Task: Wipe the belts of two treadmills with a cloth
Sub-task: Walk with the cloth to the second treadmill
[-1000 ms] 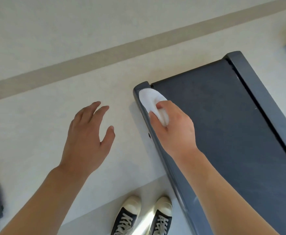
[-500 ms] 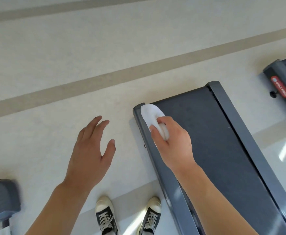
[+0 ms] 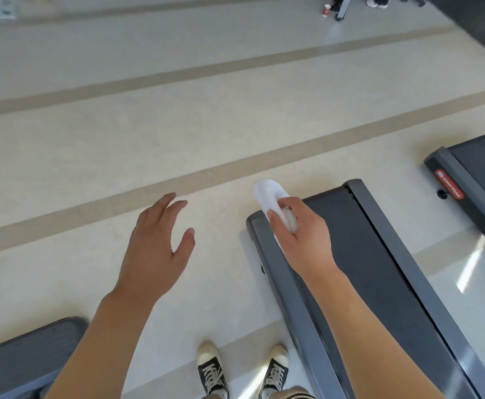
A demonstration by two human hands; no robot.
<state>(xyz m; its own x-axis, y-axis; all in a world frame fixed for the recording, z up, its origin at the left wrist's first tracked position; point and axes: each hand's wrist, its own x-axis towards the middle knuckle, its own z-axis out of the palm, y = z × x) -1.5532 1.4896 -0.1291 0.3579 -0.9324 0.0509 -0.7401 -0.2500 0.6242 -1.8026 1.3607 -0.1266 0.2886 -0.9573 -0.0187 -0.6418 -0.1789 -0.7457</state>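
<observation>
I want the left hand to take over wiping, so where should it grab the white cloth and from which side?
Take the white cloth by its free end, which sticks out past the right hand beyond the treadmill's end. The rest is bunched inside the gripping fingers. Come from the left, where the open left hand hovers over bare floor with nothing between.

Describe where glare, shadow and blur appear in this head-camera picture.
Head view: sunlight glares on the floor beside the right treadmill; the near treadmill casts a soft shadow leftwards; top corners look blurred; floor stripes bow from the wide lens.
</observation>
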